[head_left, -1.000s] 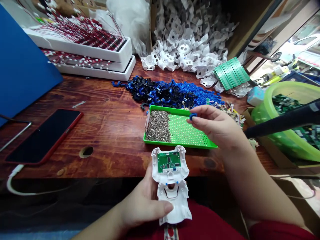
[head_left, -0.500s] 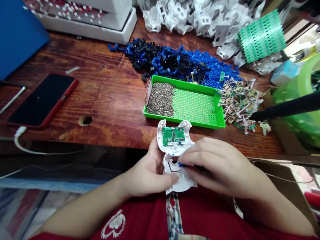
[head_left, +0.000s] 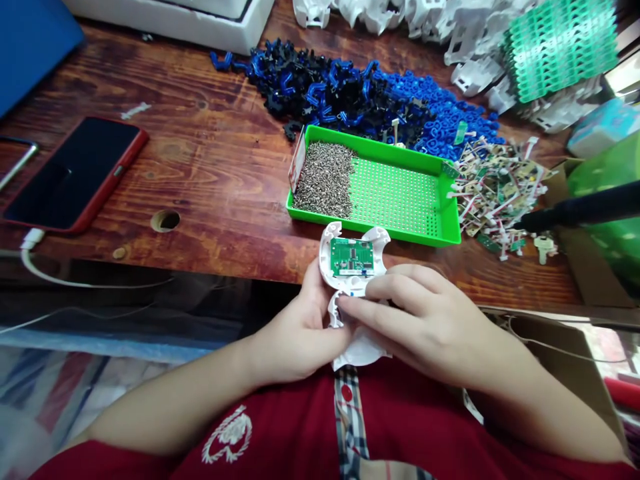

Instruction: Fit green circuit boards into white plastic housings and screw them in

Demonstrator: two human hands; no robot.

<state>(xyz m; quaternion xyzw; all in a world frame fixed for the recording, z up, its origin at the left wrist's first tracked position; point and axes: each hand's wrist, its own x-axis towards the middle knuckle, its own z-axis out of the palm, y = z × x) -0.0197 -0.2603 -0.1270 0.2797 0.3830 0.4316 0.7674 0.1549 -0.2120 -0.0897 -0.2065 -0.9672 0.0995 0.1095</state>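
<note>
My left hand (head_left: 315, 327) grips a white plastic casing (head_left: 327, 270) from the left, the thumb lying across its lower half. The casing has two joined halves; a green circuit board (head_left: 351, 255) sits inside the upper one. My right hand (head_left: 420, 317) is closed over the lower half, fingertips pressed into it near the joint. The small blue plastic part it carried is now hidden beneath those fingers. Just beyond the casing stands a green tray (head_left: 400, 235) with many small metal screws (head_left: 325, 177) at its left end.
Blue and black plastic parts (head_left: 320, 93) are heaped behind the tray, with wired small boards (head_left: 500, 193) to its right. A red-cased phone (head_left: 75, 173) lies at left near a table hole (head_left: 165, 221). A black rod (head_left: 580, 210) juts in from the right.
My right hand has come down from above the tray to the casing, bringing the small blue part, and its fingers now cover the casing's lower half. The view has tilted downward.
</note>
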